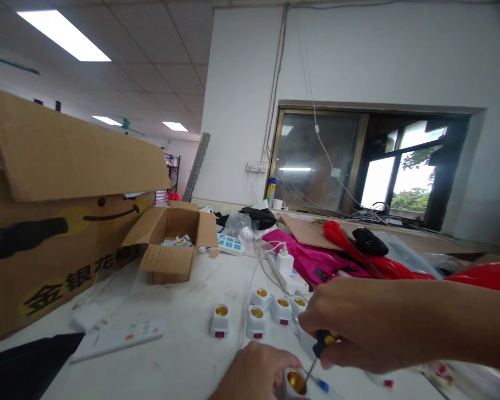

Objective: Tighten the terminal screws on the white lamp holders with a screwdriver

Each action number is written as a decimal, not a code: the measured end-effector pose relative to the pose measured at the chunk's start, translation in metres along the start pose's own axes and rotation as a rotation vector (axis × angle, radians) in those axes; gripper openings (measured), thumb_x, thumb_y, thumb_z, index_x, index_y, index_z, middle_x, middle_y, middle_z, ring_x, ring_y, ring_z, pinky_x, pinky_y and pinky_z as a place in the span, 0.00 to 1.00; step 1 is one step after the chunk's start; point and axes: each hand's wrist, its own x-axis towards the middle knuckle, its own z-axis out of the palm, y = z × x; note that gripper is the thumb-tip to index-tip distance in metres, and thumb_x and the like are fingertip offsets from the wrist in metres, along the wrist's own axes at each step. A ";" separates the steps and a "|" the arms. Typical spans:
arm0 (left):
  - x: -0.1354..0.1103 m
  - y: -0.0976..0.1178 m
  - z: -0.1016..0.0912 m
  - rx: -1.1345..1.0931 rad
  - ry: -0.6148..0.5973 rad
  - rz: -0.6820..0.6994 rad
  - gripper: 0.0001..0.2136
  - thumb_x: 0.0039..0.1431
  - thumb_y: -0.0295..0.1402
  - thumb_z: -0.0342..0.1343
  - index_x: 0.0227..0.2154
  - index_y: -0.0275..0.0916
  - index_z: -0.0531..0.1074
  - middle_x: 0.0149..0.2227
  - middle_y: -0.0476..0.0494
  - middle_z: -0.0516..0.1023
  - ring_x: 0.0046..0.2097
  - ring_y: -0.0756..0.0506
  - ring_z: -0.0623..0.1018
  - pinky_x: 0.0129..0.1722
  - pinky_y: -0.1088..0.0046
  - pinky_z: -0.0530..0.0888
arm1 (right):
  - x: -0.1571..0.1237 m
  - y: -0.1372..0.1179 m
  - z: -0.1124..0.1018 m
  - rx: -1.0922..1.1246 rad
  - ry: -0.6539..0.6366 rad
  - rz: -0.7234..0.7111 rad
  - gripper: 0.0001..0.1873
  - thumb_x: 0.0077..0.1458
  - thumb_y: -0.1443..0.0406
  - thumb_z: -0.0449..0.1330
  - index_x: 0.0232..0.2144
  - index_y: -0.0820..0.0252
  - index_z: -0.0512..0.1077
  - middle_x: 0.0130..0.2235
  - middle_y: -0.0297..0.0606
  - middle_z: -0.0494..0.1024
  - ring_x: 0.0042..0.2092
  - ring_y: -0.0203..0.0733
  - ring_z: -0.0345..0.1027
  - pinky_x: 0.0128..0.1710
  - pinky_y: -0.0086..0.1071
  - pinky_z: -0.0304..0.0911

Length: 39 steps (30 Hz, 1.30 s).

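Observation:
My left hand [254,371] is closed around a white lamp socket [295,383] with a brass-coloured threaded inside, low in the view. In my right hand [337,322] is a screwdriver [321,343] with a black and yellow handle. Its thin shaft slants down to the socket's opening; whether the tip touches a screw cannot be made out. Just beyond my hands stand several more white lamp sockets [256,322], most showing a red switch at the front. One lamp socket [220,321] sits apart to their left. A small blue-ended piece [323,384] lies right of the held socket.
An open cardboard box [170,264] with white parts inside stands at the back left, beside a large carton [66,222]. A white flat box [119,340] lies at the left. Behind the sockets are a power strip [289,278], pink fabric [304,258] and red plastic [341,236].

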 end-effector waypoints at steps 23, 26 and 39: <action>-0.009 0.016 -0.005 0.064 0.003 0.000 0.17 0.52 0.49 0.75 0.35 0.41 0.86 0.25 0.56 0.65 0.30 0.50 0.64 0.29 0.71 0.53 | 0.007 -0.014 0.005 -0.048 -0.039 0.032 0.11 0.65 0.59 0.65 0.37 0.59 0.84 0.34 0.40 0.80 0.33 0.45 0.74 0.24 0.31 0.51; -0.009 0.017 -0.005 0.073 0.018 -0.018 0.17 0.50 0.49 0.76 0.36 0.42 0.87 0.24 0.56 0.64 0.30 0.50 0.64 0.30 0.72 0.55 | 0.010 -0.007 0.010 0.073 -0.030 0.071 0.13 0.63 0.57 0.65 0.30 0.58 0.79 0.28 0.37 0.77 0.28 0.42 0.71 0.22 0.30 0.51; -0.008 0.011 -0.005 0.039 0.006 -0.014 0.21 0.50 0.52 0.75 0.40 0.41 0.88 0.26 0.55 0.70 0.31 0.49 0.69 0.31 0.72 0.59 | 0.012 -0.004 0.008 0.031 -0.032 0.010 0.10 0.61 0.61 0.73 0.46 0.48 0.85 0.39 0.37 0.82 0.40 0.48 0.77 0.29 0.32 0.54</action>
